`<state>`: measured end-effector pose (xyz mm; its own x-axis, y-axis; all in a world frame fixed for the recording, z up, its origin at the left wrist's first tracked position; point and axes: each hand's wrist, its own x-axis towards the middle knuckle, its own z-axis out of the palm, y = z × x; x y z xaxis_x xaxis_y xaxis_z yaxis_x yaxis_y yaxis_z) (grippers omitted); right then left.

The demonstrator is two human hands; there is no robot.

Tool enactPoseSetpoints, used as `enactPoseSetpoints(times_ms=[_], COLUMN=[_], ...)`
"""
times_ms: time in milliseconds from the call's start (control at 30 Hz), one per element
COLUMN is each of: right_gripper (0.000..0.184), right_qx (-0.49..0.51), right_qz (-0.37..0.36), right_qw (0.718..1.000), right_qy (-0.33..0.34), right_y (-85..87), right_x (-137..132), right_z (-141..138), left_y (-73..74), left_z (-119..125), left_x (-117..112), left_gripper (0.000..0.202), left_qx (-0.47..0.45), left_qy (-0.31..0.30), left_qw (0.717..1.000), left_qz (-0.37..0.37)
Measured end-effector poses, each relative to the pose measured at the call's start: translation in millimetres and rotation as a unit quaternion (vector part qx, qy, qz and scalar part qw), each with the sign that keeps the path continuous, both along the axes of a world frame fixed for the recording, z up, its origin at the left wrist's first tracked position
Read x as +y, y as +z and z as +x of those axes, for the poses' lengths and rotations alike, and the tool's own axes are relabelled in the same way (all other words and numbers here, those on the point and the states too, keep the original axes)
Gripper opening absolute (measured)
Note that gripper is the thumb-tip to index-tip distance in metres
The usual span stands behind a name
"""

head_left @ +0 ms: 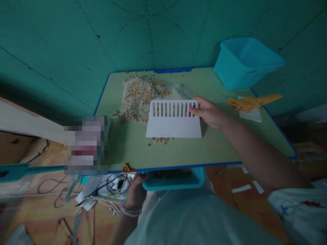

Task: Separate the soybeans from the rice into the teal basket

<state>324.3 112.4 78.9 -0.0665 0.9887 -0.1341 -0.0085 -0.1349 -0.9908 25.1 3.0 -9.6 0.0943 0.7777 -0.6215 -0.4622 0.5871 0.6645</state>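
My right hand (211, 111) grips the right end of a white slotted plastic scraper (173, 127), thumb over the slots. The scraper stands tilted over the table, its long straight edge towards me. Behind it spreads a pile of white rice-like grains mixed with round yellow beans (143, 93); a few beans and grains (162, 140) lie on its near side. My left hand (137, 191) is closed around the left end of a shallow teal tray (173, 185), held just below the table's front edge. Dark contents show inside the tray, too dim to name.
A teal bin (237, 73) stands at the table's (217, 149) back right corner. Near it an orange cloth (251, 103) lies over a white sheet. A blurred-out box (88, 146) is at the left edge, an orange scrap (127, 167) in front. Cables (102, 190) lie below left.
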Motion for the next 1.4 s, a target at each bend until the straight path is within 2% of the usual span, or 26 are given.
enactPoseSetpoints(times_ms=[233,500,700,1033,1400], right_gripper=[0.024,0.019,0.021,0.021,0.021], right_qx=[0.026,0.040,0.054,0.027,0.022], right_qz=[-0.036,-0.068,-0.093,-0.101,-0.101], right_qw=[0.999,0.995,0.992,0.989,0.985], right_qy=[0.014,0.063,0.068,0.105,0.139], right_y=[0.7,0.2,2.7,0.7,-0.1], right_x=[-4,-8,-10,-12,-12], right_z=[-6,-11,-12,-11,-8], left_y=[-3.1,-8.2,-9.7,-24.1,-24.1], left_z=[0,-3,-3,-7,-4], left_x=[-1,-2,-3,-8,-8], left_gripper=[0.034,0.036,0.034,0.030,0.028], left_qx=[0.000,-0.014,-0.016,-0.017,-0.010], left_qy=[0.008,-0.021,-0.017,0.000,0.011], left_qw=[1.000,1.000,1.000,1.000,1.000], left_qz=[-0.002,0.010,0.010,0.019,0.023])
